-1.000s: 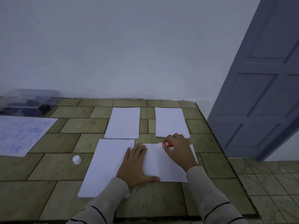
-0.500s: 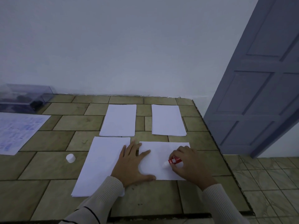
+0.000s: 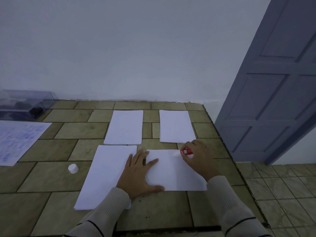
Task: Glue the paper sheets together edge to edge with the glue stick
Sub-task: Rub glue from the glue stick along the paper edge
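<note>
Gripping the red glue stick (image 3: 186, 151), the right hand (image 3: 199, 157) sets its tip on the near-right paper sheet (image 3: 176, 173), at the far edge; the left hand (image 3: 139, 175) lies spread flat on that sheet's left edge; a white cap (image 3: 73, 168) sits left on the worktop (image 3: 51, 178).

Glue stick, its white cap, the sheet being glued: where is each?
glue stick (image 3: 186, 151), head view, on its red barrel.
white cap (image 3: 73, 168), head view, on its middle.
sheet being glued (image 3: 172, 173), head view, on its bare middle.

Four sheets (image 3: 124, 127) in two rows on the table (image 3: 51, 182).
The left hand (image 3: 138, 175) rests across the near left sheet (image 3: 102, 177) and near right sheet (image 3: 176, 173); the right hand (image 3: 198, 156) holds the glue stick (image 3: 186, 151) at the latter's far edge; a cap (image 3: 73, 168) lies left.
</note>
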